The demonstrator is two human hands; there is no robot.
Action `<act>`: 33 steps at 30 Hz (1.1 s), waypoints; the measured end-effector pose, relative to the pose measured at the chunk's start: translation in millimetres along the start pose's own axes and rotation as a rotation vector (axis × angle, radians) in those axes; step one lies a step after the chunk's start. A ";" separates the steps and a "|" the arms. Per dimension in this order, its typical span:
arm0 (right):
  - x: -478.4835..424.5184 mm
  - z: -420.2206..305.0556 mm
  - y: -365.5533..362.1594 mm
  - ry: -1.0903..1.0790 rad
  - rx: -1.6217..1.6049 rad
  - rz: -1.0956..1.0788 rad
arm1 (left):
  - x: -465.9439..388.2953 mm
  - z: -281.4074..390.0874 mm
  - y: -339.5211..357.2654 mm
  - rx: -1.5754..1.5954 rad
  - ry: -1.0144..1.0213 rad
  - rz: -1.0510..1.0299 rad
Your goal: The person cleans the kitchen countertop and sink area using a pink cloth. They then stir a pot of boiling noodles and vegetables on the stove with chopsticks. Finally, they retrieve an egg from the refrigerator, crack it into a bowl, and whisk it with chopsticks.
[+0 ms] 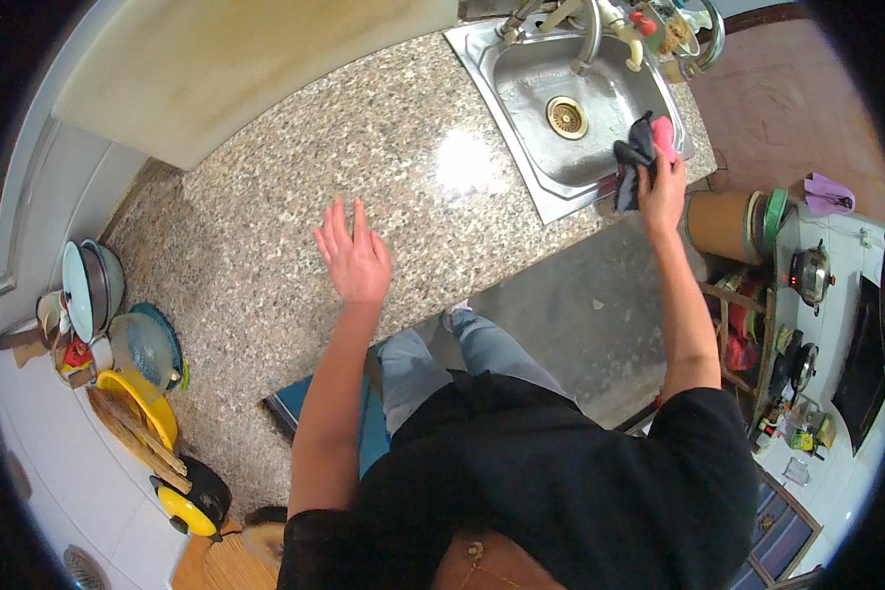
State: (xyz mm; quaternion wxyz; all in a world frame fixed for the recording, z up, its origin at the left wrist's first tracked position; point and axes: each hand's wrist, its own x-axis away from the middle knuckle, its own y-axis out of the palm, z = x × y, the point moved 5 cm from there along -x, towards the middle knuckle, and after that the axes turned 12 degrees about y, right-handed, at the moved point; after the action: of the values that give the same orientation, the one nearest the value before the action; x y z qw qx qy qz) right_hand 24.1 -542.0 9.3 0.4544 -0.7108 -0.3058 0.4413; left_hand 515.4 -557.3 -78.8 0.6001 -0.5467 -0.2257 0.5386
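Observation:
Palm down, my left hand [355, 259] is at the speckled granite countertop [265, 221], its fingers spread and holding nothing. Whether it rests on the stone or hovers just above, I cannot tell. My right hand [662, 193] grips a bunched dark grey and pink cloth [636, 151] at the near right rim of the stainless steel sink [516, 158]. Part of the cloth hangs over the sink's edge. Wet marks show in the basin around a brass-coloured drain strainer [567, 117], and a metal faucet [588, 37] reaches over it.
On the left stand light-blue bowls [81, 291], a yellow basin [164, 413] and a black pot [206, 490] with a yellow lid. A brown drum [719, 225] stands beyond my right forearm. A white counter [830, 354] with cookware runs along the far right.

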 end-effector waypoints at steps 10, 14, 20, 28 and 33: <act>56.3 -165.0 76.6 -0.207 -0.284 -0.445 | -10.0 7.4 0.0 -0.099 -0.020 -0.141; -10.3 -212.9 119.2 -0.246 -0.325 -0.334 | -7.2 6.8 0.9 -0.082 0.007 -0.088; -93.6 -266.6 177.2 -0.311 -0.314 -0.079 | -13.8 10.9 -5.0 -0.090 -0.011 -0.131; -26.1 -231.6 143.6 -0.503 -0.366 -0.285 | -8.6 9.6 -4.8 -0.083 0.021 -0.066; 104.0 -144.1 64.0 -0.572 -0.321 -0.634 | -10.4 9.3 -6.5 -0.101 -0.013 -0.112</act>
State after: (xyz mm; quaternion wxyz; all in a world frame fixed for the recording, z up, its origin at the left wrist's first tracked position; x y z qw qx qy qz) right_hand 200.7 -534.8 -57.1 0.3482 -0.4930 -0.6862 0.4061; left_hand 506.6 -561.6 -66.9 0.5996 -0.5591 -0.2868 0.4956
